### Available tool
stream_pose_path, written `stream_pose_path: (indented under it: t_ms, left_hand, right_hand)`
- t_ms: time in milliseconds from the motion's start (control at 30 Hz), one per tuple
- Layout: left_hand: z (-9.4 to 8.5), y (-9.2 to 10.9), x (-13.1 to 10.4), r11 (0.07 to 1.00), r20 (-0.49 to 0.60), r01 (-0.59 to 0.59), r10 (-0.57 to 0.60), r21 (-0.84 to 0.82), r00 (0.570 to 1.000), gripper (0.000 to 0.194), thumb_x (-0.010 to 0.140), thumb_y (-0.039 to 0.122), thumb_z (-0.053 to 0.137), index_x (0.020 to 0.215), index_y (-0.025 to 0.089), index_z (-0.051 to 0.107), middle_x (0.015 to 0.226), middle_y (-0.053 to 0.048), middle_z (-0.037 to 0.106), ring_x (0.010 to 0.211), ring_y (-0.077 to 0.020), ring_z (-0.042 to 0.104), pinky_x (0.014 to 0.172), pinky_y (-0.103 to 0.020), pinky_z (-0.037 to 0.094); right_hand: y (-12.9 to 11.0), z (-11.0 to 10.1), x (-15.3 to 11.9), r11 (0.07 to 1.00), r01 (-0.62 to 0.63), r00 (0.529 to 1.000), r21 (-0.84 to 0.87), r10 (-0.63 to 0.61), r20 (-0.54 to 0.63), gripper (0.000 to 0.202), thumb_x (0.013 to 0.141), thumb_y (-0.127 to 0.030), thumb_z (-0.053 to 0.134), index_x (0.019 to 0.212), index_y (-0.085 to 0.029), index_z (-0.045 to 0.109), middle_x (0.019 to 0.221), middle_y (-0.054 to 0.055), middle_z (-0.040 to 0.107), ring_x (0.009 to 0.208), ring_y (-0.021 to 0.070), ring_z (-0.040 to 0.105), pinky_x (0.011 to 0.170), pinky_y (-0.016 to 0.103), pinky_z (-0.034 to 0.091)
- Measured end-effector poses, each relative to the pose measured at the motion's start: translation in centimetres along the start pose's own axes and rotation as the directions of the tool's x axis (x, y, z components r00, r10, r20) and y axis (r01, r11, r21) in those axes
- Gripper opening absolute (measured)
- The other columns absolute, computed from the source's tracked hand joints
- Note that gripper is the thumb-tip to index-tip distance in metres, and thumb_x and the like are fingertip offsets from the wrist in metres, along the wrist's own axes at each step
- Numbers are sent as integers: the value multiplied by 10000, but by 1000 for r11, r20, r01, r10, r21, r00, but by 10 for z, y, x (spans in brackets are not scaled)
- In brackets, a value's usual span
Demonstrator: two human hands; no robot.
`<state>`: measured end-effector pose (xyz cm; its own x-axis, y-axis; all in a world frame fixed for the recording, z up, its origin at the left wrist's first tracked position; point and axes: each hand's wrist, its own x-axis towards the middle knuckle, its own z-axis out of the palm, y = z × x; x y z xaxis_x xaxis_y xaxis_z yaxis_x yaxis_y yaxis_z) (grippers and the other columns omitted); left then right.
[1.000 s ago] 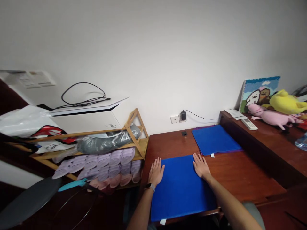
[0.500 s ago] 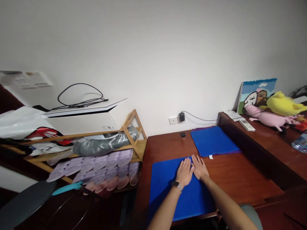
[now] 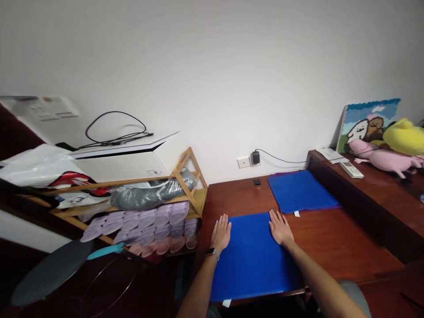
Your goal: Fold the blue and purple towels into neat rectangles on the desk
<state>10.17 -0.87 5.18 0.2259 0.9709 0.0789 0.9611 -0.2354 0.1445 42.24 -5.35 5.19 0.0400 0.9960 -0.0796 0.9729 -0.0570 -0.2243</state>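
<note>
A blue cloth (image 3: 253, 260) lies flat and square on the brown wooden desk, a small white tag showing at its front edge. My left hand (image 3: 221, 232), with a watch at the wrist, rests flat over the cloth's far left corner, fingers stretched out. At the far right corner my right hand (image 3: 281, 227) lies flat too, palm down, fingers stretched and holding nothing. Behind and to the right is another blue cloth (image 3: 301, 190), with purple fabric at its edges and a white tag.
A wooden rack (image 3: 198, 198) with several pale slippers (image 3: 162, 216) and a white box (image 3: 126, 165) stands left of the desk. On the raised ledge at right are a remote (image 3: 351, 169), a pink plush toy (image 3: 380, 157) and a picture (image 3: 367, 126). A charger (image 3: 255, 157) is plugged into the wall.
My left hand has moved left across the cloth, from beside my right hand to the far left corner. The right hand stays at the right corner. The view has shifted slightly.
</note>
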Motion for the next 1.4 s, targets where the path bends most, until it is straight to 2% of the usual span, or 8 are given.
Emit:
stream_pose_path:
  t_ms: [433, 533, 667, 767, 867, 967, 1200, 1400]
  left_hand:
    - [-2, -12, -6, 998, -3, 62, -62, 0, 998, 645, 1090, 443, 123, 1649, 160, 271, 1684, -106, 331, 1575, -243, 267, 1291, -498, 242]
    - [-5, 23, -8, 999, -43, -22, 21, -37, 999, 646, 1094, 431, 93, 1652, 148, 255, 1688, -103, 326, 1577, -228, 260, 1296, -471, 252]
    - [2, 115, -4, 940, -67, -325, 320, -105, 945, 621, 1100, 437, 131, 1673, 198, 156, 1719, -52, 265, 1596, -185, 200, 1313, -435, 223]
    - [15, 176, 1, 902, -19, -392, 396, -178, 918, 609, 1102, 423, 112, 1679, 228, 111, 1725, -41, 256, 1595, -165, 203, 1314, -419, 214]
    - [28, 194, 2, 902, 9, -382, 391, -203, 920, 610, 1099, 432, 92, 1680, 246, 95, 1723, -39, 271, 1594, -163, 207, 1314, -427, 204]
    - [27, 161, 0, 927, 5, -335, 341, -167, 940, 627, 1094, 464, 110, 1679, 236, 127, 1721, -47, 278, 1598, -182, 197, 1316, -451, 186]
    - [-8, 18, -6, 1000, 28, 4, -3, -19, 1000, 698, 1084, 507, 100, 1652, 127, 246, 1700, -113, 300, 1586, -231, 239, 1303, -469, 207]
    - [-5, -12, -10, 999, -28, 42, -42, 5, 999, 668, 1086, 501, 132, 1669, 182, 194, 1700, -92, 298, 1584, -238, 247, 1290, -483, 247]
  right_hand:
    - [-2, 1, 0, 1000, -8, 1000, -13, 7, -1, 651, 1054, -417, 139, 1675, -227, 166, 1742, -38, 164, 1614, 197, 89, 1298, 416, 57]
    - [-2, 1, 0, 1000, -8, 1000, -9, 8, -2, 655, 1054, -422, 134, 1675, -217, 163, 1741, -37, 170, 1614, 198, 88, 1298, 411, 60]
    - [1, 2, 1, 1000, -1, 1000, -14, 1, 2, 651, 1053, -409, 130, 1676, -221, 155, 1742, -32, 168, 1614, 200, 85, 1299, 419, 54]
    - [5, 5, 0, 998, 49, 999, -46, -49, 14, 656, 1029, -356, 209, 1673, -235, 183, 1748, -21, 147, 1617, 218, 65, 1296, 436, 58]
    - [7, 8, 1, 994, 77, 997, -78, -76, 12, 669, 1006, -324, 259, 1668, -237, 212, 1750, -18, 136, 1618, 232, 56, 1294, 447, 57]
    - [6, 8, 2, 998, 38, 999, -44, -38, 4, 650, 1041, -377, 170, 1671, -219, 193, 1745, -25, 162, 1615, 214, 79, 1297, 430, 61]
    - [3, 6, 2, 1000, 9, 1000, 9, -9, -18, 659, 1055, -434, 126, 1677, -220, 162, 1742, -16, 189, 1612, 208, 104, 1295, 428, 67]
    - [2, 7, 1, 1000, 2, 1000, -1, -2, -17, 662, 1054, -437, 121, 1676, -215, 169, 1743, -24, 184, 1611, 208, 108, 1295, 417, 59]
